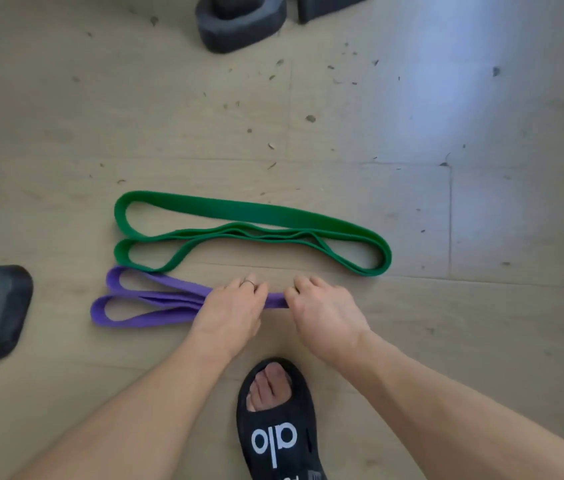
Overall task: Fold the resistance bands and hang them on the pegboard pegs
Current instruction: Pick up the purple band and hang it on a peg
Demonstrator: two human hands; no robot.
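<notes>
Purple band [156, 301] on floor, pinched between left hand [230, 306] and right hand [322, 311]

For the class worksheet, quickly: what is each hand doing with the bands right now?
Left hand: closed on the purple band, pinning its folded layers on the floor.
Right hand: closed on the same band's right end.
Green band: untouched.

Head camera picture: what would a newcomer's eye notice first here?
First, the two bare hands at lower centre, the left hand and right hand, both closed in a grip on the folded purple rubber resistance band on the pale wooden floor. Just beyond lies the longer folded green rubber resistance band. A black open-toe slipper shows at the bottom.
</notes>
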